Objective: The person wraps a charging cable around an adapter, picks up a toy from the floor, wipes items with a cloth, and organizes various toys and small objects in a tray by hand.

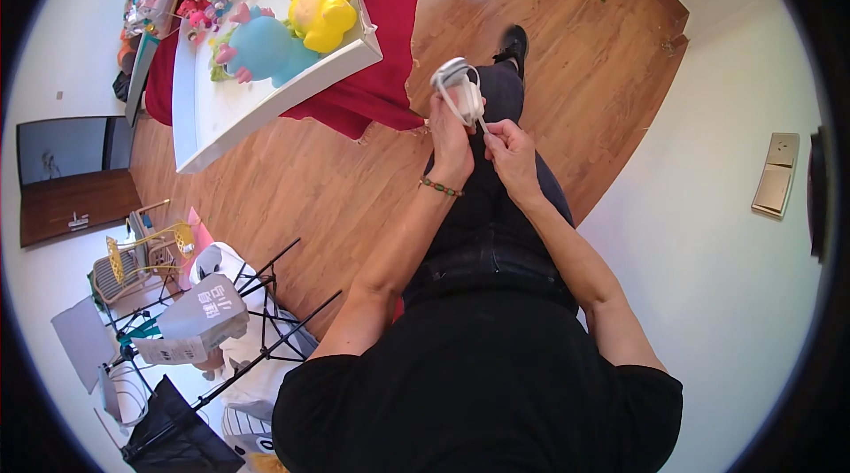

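Observation:
My left hand (pixel 450 138), with a beaded bracelet (pixel 441 186) at the wrist, holds a white object with a cable wound around it (pixel 462 99). Its fingers are wrapped round the underside of this white bundle. My right hand (pixel 513 154) is just to the right and a little lower, its thumb and fingers pinching the white cable (pixel 482 126) that comes down from the bundle. Both hands are above my dark trousers. What exactly the white object is cannot be made out.
A white-edged tray table (pixel 279 108) at the upper left bears a blue figure (pixel 266 46), a yellow figure (pixel 324 9) and small colourful toys. Red cloth (pixel 381 75) hangs beneath it. Black stands and a grey bag (pixel 204 309) are at the lower left. A wall socket (pixel 782 150) is at right.

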A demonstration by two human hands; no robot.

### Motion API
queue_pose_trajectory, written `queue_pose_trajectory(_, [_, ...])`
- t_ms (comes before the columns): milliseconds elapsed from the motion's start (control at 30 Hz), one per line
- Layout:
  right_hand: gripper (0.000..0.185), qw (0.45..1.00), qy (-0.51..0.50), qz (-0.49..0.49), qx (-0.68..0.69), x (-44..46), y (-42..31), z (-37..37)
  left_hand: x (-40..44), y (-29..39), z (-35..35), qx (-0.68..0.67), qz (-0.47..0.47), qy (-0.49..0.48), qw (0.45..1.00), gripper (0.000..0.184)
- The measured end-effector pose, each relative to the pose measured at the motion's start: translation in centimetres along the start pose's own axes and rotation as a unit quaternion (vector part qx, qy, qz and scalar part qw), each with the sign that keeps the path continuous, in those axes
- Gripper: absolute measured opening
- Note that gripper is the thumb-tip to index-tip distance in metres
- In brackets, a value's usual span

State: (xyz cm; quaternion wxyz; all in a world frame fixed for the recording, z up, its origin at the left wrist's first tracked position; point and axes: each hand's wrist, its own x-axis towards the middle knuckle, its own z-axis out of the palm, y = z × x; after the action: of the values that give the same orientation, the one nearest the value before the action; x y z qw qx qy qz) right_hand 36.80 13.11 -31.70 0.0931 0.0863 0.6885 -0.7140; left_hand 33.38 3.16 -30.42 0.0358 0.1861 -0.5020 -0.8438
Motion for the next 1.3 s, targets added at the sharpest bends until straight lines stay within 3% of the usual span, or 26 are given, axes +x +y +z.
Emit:
queue_pose_trajectory(133, [0.013,0.997,-0.025,0.053,-0.051,-0.3,-0.2,0.1,0.5,0.5,-0.9,0.01,-0.009,-0.025,1.0,0.034])
queue_pose_trajectory(333, [0.019,0.965,-0.027,-0.127,-0.227,-0.7,-0.4,0.7,0.5,0.4,-0.9,0.019,0.007,0.004,1.0,0.034])
queue_pose_trajectory(400, [0.019,0.97,-0.047,-0.101,-0.216,-0.8,-0.7,0.5,0.7,0.5,-1.2,0.03,0.017,-0.006,0.999,0.033])
queue_pose_trajectory(700, [0.011,0.951,-0.064,-0.141,-0.268,-0.2,-5.0,-0.6,0.5,1.3,-1.1,0.216,0.165,-0.064,0.96,0.035])
queue_pose_trajectory(900, [0.011,0.934,-0.102,-0.175,-0.294,0.9,-6.2,-1.9,0.9,1.1,-1.5,0.177,0.088,-0.076,0.977,0.032])
queue_pose_trajectory(1000, [0.011,0.916,-0.111,-0.166,-0.349,0.6,-6.1,-1.9,1.7,0.8,-2.6,-0.016,-0.035,-0.07,0.997,0.029])
queue_pose_trajectory(1133, [0.012,0.916,-0.116,-0.154,-0.351,0.2,-4.1,-1.3,2.1,0.5,-3.1,-0.091,-0.055,-0.055,0.993,0.026])
queue_pose_trajectory(1300, [0.014,0.911,-0.131,-0.202,-0.334,0.6,-3.4,0.3,1.4,-0.3,-2.0,-0.022,0.015,0.03,0.999,0.027])
